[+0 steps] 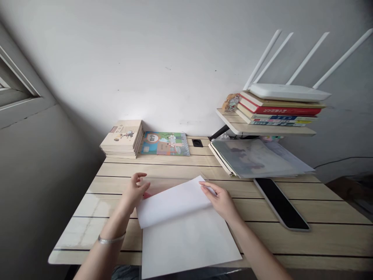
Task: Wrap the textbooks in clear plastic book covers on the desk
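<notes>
A white sheet of paper (171, 202) is folded over at its upper part, above a larger white paper surface (186, 245) at the front of the table. My right hand (218, 198) pinches the upper right corner of the sheet between thumb and fingers. Beneath the paper lies a clear plastic folder (163, 184), with a pinkish patch showing by its left side. My left hand (136, 190) is curled at the folder's upper left corner, thumb and fingers on either side of its edge. A bracelet sits on the left wrist.
A phone (282, 204) lies to the right. Behind it, papers and folders (247, 155) are stacked under a small shelf (271, 130) bearing books (288, 111) and a white router (288, 92). At the back left are a book stack (124, 136), a colourful textbook (166, 144) and a socket (197, 143).
</notes>
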Demonstrator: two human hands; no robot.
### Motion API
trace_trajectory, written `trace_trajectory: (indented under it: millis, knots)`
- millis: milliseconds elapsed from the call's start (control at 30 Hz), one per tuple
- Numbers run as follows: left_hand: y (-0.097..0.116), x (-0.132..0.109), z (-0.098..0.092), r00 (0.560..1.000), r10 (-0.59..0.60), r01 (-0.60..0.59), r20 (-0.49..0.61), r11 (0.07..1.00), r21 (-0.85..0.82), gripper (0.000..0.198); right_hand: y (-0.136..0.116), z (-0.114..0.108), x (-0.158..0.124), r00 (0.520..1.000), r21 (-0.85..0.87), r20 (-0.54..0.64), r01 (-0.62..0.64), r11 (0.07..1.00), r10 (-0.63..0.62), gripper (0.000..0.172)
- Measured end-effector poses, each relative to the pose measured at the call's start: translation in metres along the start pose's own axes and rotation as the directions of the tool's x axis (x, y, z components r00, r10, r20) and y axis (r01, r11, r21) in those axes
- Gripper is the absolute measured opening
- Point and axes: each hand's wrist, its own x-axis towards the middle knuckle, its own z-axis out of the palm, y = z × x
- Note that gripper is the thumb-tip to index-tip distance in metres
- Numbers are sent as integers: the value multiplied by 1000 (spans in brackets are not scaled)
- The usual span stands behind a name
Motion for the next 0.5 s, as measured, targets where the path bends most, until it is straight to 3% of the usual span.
trace_trajectory:
  millis: [100,233,367,500]
  knots:
    - [8,13,3,999,38,-37,27,999,-26,36,-3,-2,-1,997,18,-12,78,997,-78,31]
    - [14,11,4,980,161,-159,113,987,-32,28,-3,-6,-3,982,30,-15,187,982,-186,26]
    - [15,9,6,948,314,-316,-39,946,-64,33,-2,-7,-2,983,32,-50,179,983,-177,27]
    - [8,27,15,971,206,-204,-121,978,32,38,-6,-2,6,998,-13,2,68,998,-68,30]
